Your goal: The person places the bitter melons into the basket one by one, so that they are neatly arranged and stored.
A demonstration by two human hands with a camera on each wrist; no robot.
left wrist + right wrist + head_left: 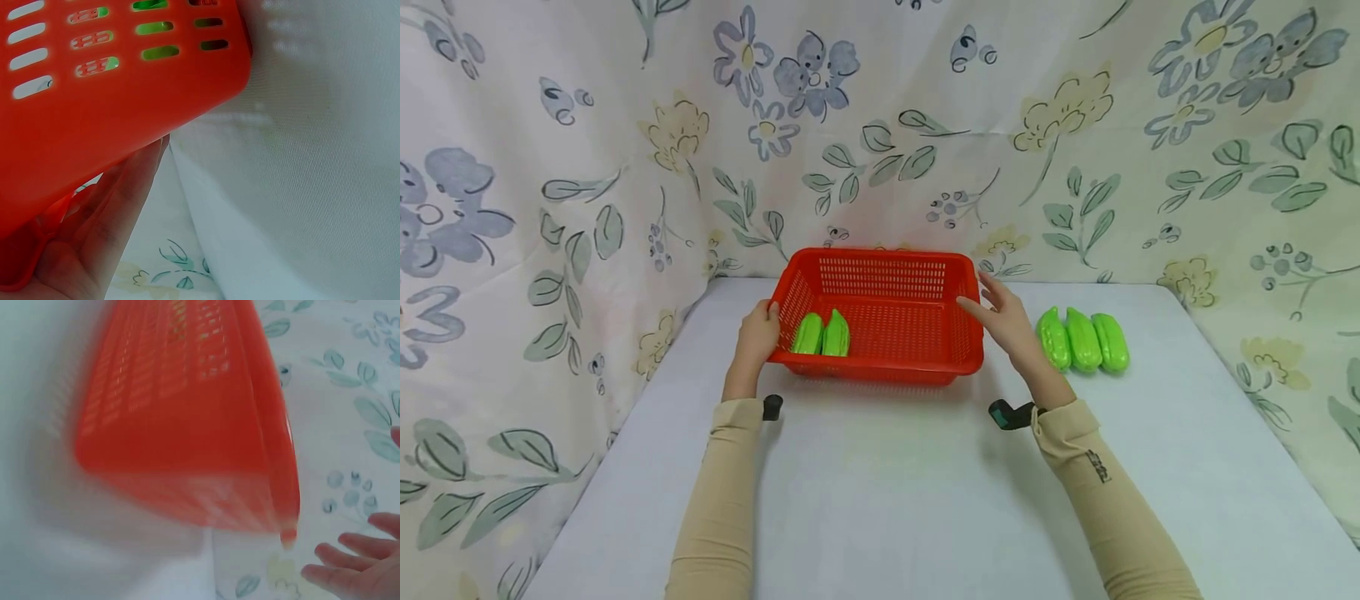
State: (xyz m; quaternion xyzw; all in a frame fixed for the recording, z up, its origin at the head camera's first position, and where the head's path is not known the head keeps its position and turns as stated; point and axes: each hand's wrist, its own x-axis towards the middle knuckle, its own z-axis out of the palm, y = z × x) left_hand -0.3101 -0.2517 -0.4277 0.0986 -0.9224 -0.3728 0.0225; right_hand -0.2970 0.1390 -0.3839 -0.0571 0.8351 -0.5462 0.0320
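A red perforated plastic basket is held up at the back middle of the table. My left hand grips its left rim, thumb on top; in the left wrist view that hand's fingers lie against the basket's outer wall. Inside, at the left end, lie two shiny bright-green elongated pieces, side by side. My right hand is beside the right rim with fingers spread. In the right wrist view its fingertips stand apart from the basket's edge.
Three more shiny green elongated pieces lie in a row on the white table, right of my right hand. A floral curtain hangs behind the table and along both sides. Dark wrist-camera mounts stick out at the cuffs.
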